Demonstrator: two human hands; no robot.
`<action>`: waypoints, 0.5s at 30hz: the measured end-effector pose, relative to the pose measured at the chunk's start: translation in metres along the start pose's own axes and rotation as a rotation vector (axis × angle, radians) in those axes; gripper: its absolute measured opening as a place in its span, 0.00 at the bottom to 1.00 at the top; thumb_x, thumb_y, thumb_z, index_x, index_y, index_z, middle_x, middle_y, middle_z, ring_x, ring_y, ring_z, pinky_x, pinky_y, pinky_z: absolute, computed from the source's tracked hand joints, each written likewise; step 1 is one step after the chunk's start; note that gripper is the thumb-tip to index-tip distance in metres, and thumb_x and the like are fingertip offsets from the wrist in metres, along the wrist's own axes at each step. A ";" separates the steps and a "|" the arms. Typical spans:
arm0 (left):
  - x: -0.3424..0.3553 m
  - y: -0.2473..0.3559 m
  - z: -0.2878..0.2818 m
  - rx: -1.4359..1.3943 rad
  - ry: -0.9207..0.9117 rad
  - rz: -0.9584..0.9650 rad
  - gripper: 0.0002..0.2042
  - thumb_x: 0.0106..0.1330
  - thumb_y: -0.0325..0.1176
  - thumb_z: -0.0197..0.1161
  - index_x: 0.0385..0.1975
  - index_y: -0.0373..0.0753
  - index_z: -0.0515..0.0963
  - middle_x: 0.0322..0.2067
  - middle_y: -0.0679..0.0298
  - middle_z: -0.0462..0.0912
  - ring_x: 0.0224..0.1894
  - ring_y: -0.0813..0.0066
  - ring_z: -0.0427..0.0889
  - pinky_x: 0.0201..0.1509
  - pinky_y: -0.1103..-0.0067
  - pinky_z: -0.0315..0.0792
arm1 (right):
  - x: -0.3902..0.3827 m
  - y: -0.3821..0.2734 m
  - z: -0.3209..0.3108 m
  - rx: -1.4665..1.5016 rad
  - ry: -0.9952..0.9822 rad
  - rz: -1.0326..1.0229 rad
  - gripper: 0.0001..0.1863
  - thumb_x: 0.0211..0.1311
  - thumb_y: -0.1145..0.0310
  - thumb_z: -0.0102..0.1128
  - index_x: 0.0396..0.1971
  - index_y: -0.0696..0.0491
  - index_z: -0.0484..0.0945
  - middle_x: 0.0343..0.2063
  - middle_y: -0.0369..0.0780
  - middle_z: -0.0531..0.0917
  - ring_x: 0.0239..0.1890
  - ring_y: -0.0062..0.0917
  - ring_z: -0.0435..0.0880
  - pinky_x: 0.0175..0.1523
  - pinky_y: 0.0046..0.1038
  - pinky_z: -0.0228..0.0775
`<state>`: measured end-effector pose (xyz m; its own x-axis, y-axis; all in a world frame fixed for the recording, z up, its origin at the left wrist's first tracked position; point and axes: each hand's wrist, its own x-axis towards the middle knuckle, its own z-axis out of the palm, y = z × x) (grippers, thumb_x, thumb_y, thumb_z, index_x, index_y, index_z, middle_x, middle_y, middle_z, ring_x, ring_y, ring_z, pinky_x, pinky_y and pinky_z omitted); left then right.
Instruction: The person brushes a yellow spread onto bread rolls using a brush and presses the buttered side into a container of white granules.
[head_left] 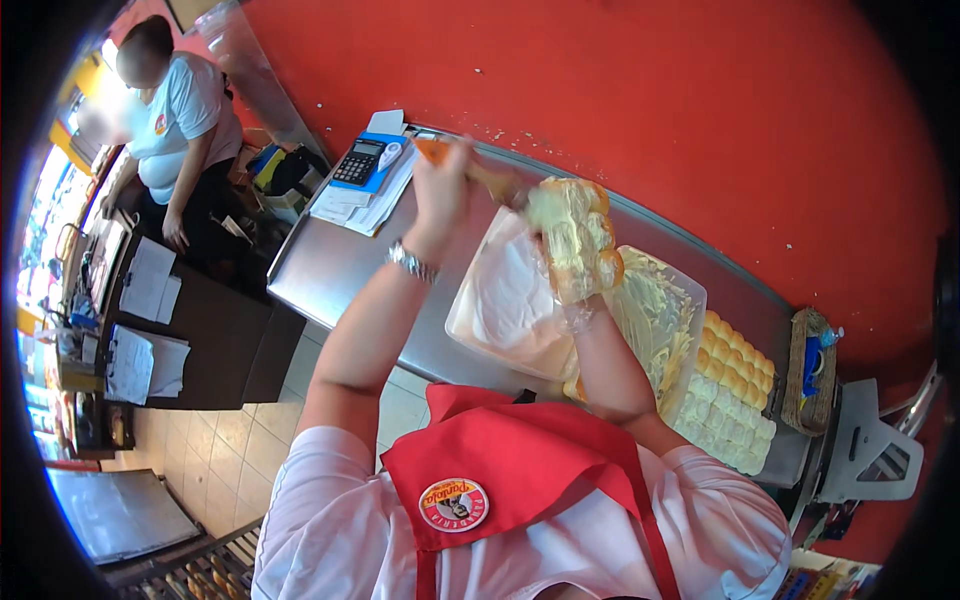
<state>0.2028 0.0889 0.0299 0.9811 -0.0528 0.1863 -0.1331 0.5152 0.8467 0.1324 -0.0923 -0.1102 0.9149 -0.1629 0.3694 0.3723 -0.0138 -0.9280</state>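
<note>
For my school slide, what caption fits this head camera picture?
Left hand spreads cream with a knife on bread held in the gloved right hand.

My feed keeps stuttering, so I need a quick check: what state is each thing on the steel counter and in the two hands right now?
Left hand: closed on an orange-handled spreader.
Right hand: in a clear glove, holding a bun, spread-coated.
Clear tub: open, filled with pale spread.
Tub lid: off, beside the tub.
Tray of buns: full, some coated pale.
Calculator: on papers, display unreadable.
Wicker basket: upright, holding blue items.
</note>
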 end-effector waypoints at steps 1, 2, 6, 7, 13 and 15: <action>0.022 -0.001 -0.016 -0.105 0.052 -0.054 0.08 0.63 0.28 0.59 0.22 0.39 0.71 0.22 0.71 0.74 0.22 0.84 0.72 0.22 0.82 0.66 | -0.002 -0.008 0.008 0.495 -0.041 0.073 0.27 0.65 0.61 0.54 0.62 0.52 0.61 0.58 0.41 0.69 0.58 0.29 0.71 0.63 0.29 0.65; 0.020 0.001 -0.016 -0.108 0.054 -0.049 0.08 0.63 0.28 0.59 0.22 0.39 0.71 0.22 0.71 0.74 0.22 0.84 0.72 0.22 0.82 0.66 | -0.003 -0.015 0.011 0.985 -0.070 0.150 0.27 0.65 0.61 0.54 0.62 0.53 0.61 0.58 0.42 0.69 0.58 0.30 0.71 0.62 0.29 0.66; -0.047 -0.020 -0.010 0.272 -0.072 0.463 0.11 0.60 0.25 0.59 0.17 0.40 0.68 0.19 0.70 0.71 0.20 0.79 0.69 0.23 0.82 0.63 | 0.006 -0.022 0.018 1.269 -0.112 0.319 0.23 0.64 0.59 0.54 0.55 0.55 0.66 0.48 0.43 0.73 0.46 0.29 0.75 0.49 0.28 0.72; -0.077 0.002 0.005 0.681 -0.331 0.975 0.10 0.51 0.22 0.63 0.15 0.40 0.68 0.18 0.67 0.69 0.19 0.72 0.69 0.23 0.80 0.63 | 0.005 -0.020 0.006 1.208 -0.084 0.333 0.22 0.64 0.59 0.54 0.53 0.55 0.67 0.46 0.43 0.74 0.43 0.29 0.76 0.46 0.27 0.73; -0.102 0.009 -0.003 0.556 -0.475 1.008 0.11 0.56 0.28 0.61 0.14 0.39 0.68 0.16 0.63 0.69 0.11 0.72 0.64 0.14 0.81 0.59 | 0.006 0.007 -0.022 0.788 -0.007 0.062 0.25 0.63 0.57 0.55 0.56 0.55 0.66 0.51 0.44 0.73 0.47 0.33 0.75 0.54 0.30 0.70; -0.060 -0.004 -0.012 0.097 -0.007 0.098 0.10 0.62 0.31 0.58 0.19 0.40 0.70 0.16 0.67 0.70 0.11 0.79 0.63 0.13 0.84 0.56 | 0.005 -0.003 -0.004 0.814 0.015 0.037 0.25 0.63 0.57 0.55 0.56 0.55 0.67 0.51 0.44 0.73 0.48 0.32 0.75 0.54 0.30 0.70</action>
<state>0.1460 0.1002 0.0089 0.9618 -0.0126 0.2734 -0.2412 0.4332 0.8684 0.1353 -0.0969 -0.1058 0.9287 -0.1624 0.3333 0.3440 0.7125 -0.6116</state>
